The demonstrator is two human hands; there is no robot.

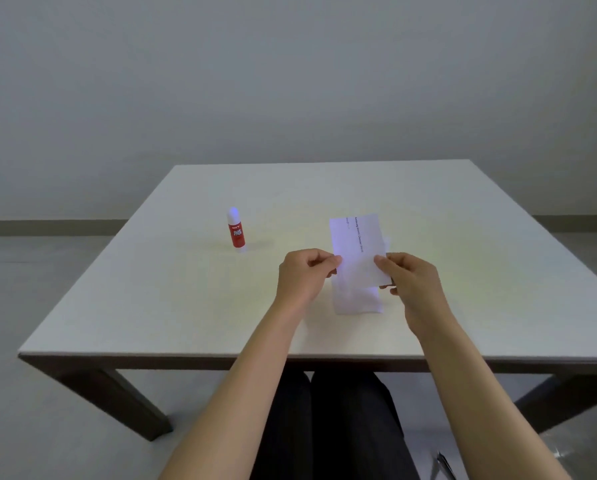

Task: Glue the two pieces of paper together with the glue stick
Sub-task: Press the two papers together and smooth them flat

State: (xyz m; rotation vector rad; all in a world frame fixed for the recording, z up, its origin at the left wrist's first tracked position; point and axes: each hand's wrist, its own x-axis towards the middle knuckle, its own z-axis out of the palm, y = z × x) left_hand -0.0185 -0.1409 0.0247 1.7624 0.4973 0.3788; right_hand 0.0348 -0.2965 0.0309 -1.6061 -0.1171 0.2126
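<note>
leftmost, a red glue stick (236,231) stands capped and upright on the white bench (151,289), well apart from the hands. then the left hand (302,277) pinches the printed paper (356,244) at its left edge, grip clamped on it. the right hand (411,282) pinches its right edge likewise, above a second paper (356,301) on the bench.

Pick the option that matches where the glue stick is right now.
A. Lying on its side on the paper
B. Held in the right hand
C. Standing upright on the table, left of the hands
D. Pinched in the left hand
C: the glue stick stands capped and upright on the table, while the left hand and right hand pinch the printed paper.
</note>
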